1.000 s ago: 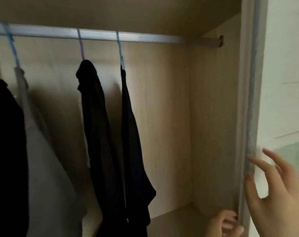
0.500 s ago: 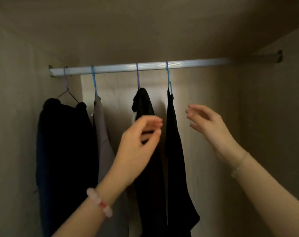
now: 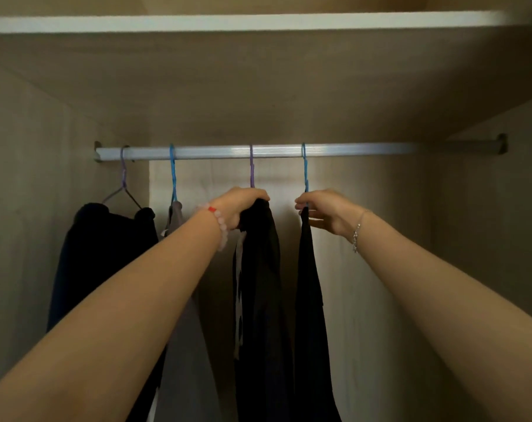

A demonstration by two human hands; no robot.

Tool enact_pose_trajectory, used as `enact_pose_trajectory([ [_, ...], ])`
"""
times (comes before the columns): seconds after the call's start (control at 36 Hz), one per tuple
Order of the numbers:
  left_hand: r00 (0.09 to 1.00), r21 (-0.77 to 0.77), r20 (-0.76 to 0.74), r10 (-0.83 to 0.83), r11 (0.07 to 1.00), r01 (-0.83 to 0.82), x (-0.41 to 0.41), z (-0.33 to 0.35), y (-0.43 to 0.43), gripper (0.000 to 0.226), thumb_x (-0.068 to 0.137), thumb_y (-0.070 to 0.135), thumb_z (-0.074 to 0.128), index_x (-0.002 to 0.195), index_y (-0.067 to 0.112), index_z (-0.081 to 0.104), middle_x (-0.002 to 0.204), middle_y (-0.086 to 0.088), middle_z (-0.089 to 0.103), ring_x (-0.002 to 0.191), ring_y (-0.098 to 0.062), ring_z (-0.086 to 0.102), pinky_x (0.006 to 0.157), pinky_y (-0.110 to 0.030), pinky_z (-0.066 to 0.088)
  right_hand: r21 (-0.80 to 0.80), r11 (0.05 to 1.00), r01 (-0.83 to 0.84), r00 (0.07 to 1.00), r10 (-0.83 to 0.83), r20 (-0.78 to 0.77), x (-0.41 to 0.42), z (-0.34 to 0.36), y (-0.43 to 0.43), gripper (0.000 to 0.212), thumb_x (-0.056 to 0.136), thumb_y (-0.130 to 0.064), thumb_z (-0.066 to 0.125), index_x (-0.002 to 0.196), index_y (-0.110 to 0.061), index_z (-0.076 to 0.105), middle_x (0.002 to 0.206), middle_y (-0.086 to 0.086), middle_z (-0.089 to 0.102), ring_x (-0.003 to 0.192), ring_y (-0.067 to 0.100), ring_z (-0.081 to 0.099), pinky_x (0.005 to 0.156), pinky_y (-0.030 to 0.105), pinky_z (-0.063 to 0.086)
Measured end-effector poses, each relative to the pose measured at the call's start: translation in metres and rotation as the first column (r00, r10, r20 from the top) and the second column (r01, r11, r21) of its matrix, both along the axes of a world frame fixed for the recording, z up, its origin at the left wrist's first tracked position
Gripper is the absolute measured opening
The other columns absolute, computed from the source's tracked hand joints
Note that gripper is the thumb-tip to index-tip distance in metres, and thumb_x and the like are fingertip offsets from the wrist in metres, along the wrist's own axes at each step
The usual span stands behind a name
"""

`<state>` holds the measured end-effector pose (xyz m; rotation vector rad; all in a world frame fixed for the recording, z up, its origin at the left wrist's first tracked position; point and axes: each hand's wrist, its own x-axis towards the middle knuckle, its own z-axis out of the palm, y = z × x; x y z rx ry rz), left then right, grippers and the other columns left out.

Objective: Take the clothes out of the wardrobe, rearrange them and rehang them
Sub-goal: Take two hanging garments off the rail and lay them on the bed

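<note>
Overhead, both arms reach up: left hand is clamped on a black garment under its purple hanger; right hand pinches the neighbouring dark garment at a blue hanger, both hanging from the wardrobe rail.

Silver wardrobe rail spanning both side walls, carrying four hangers: purple hanger far left, blue hanger, purple hanger, blue hanger. Dark and grey garments hanging below.
</note>
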<state>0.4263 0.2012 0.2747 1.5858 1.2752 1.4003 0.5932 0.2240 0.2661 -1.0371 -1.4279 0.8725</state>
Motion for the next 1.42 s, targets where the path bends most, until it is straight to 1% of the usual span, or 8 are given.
enact_pose_trajectory([
  [0.22, 0.987, -0.043, 0.159, -0.005, 0.999, 0.012, -0.012, 0.001, 0.012, 0.029, 0.076, 0.005, 0.059, 0.104, 0.002, 0.059, 0.110, -0.018, 0.060, 0.092, -0.030, 0.061, 0.063, -0.033, 0.051, 0.104, 0.995, -0.002, 0.998, 0.008, -0.057, 0.002, -0.001, 0.011, 0.026, 0.098, -0.008, 0.038, 0.122, -0.003, 0.048, 0.086, 0.002, 0.067, 0.080, 0.012, 0.066, 0.083, 0.030, 0.047],
  [0.44, 0.993, -0.053, 0.059, 0.104, 0.993, -0.101, -0.019, 0.012, 0.029, 0.043, 0.076, 0.005, 0.066, 0.117, -0.003, 0.059, 0.118, -0.021, 0.061, 0.107, -0.036, 0.059, 0.090, -0.041, 0.051, 0.123, 0.990, -0.071, 0.987, 0.088, -0.136, 0.012, 0.006, 0.000, 0.014, 0.092, 0.008, 0.045, 0.088, -0.004, 0.050, 0.084, 0.011, 0.064, 0.074, 0.013, 0.065, 0.065, 0.026, 0.054],
  [0.78, 0.998, 0.063, -0.048, 0.027, 0.998, -0.024, -0.041, 0.043, 0.016, 0.039, 0.080, 0.013, 0.065, 0.117, 0.003, 0.061, 0.116, -0.010, 0.060, 0.081, -0.019, 0.058, 0.058, -0.027, 0.042, 0.208, 0.975, -0.078, 0.982, 0.111, -0.152, 0.025, 0.040, -0.039, 0.021, 0.089, 0.009, 0.049, 0.109, 0.002, 0.051, 0.086, 0.010, 0.066, 0.072, 0.012, 0.067, 0.068, 0.020, 0.056],
  [0.92, 0.998, 0.061, -0.059, -0.006, 0.998, 0.010, -0.055, 0.046, 0.008, 0.046, 0.076, 0.018, 0.066, 0.121, 0.008, 0.059, 0.127, -0.006, 0.058, 0.105, -0.021, 0.058, 0.068, -0.029, 0.043, 0.177, 0.981, -0.075, 0.988, 0.097, -0.120, 0.031, 0.014, -0.056, 0.023, 0.089, 0.006, 0.051, 0.112, 0.002, 0.052, 0.081, 0.008, 0.070, 0.068, 0.009, 0.070, 0.070, 0.022, 0.056],
  [1.06, 0.994, 0.068, -0.044, -0.097, 0.993, 0.100, -0.050, 0.033, -0.016, 0.024, 0.085, 0.013, 0.059, 0.108, 0.014, 0.063, 0.111, 0.000, 0.059, 0.082, -0.009, 0.055, 0.060, -0.022, 0.037, 0.152, 0.983, -0.106, 0.978, 0.130, -0.163, 0.042, -0.028, -0.079, 0.016, 0.089, 0.002, 0.052, 0.104, -0.002, 0.058, 0.075, 0.001, 0.075, 0.069, 0.008, 0.072, 0.075, 0.023, 0.056],
  [1.19, 0.982, 0.104, 0.002, -0.191, 0.976, 0.190, -0.047, -0.014, -0.046, 0.037, 0.085, 0.005, 0.055, 0.121, 0.007, 0.060, 0.112, 0.005, 0.061, 0.095, -0.007, 0.058, 0.093, -0.019, 0.039, 0.116, 0.987, -0.114, 0.958, 0.140, -0.250, 0.054, -0.084, -0.105, 0.017, 0.091, 0.001, 0.049, 0.100, -0.006, 0.062, 0.081, 0.003, 0.076, 0.077, 0.011, 0.073, 0.080, 0.026, 0.055],
  [1.31, 0.971, 0.146, 0.061, -0.233, 0.964, 0.222, -0.043, -0.073, -0.071, 0.028, 0.077, -0.002, 0.061, 0.103, 0.006, 0.070, 0.094, 0.008, 0.069, 0.088, -0.001, 0.063, 0.094, -0.016, 0.043, 0.050, 0.990, -0.129, 0.955, 0.137, -0.264, 0.062, -0.137, -0.125, 0.034, 0.072, -0.011, 0.067, 0.105, -0.008, 0.064, 0.093, 0.006, 0.076, 0.087, 0.014, 0.073, 0.078, 0.023, 0.057],
  [1.42, 0.948, 0.148, 0.092, -0.306, 0.945, 0.291, -0.045, -0.142, -0.092, 0.037, 0.074, -0.010, 0.060, 0.062, 0.021, 0.077, 0.077, 0.014, 0.074, 0.077, 0.004, 0.066, 0.079, -0.008, 0.048, -0.033, 0.994, -0.107, 0.969, 0.096, -0.229, 0.075, -0.190, -0.149, 0.025, 0.091, -0.002, 0.048, 0.109, -0.011, 0.063, 0.097, 0.007, 0.075, 0.091, 0.015, 0.072, 0.078, 0.022, 0.057],
])
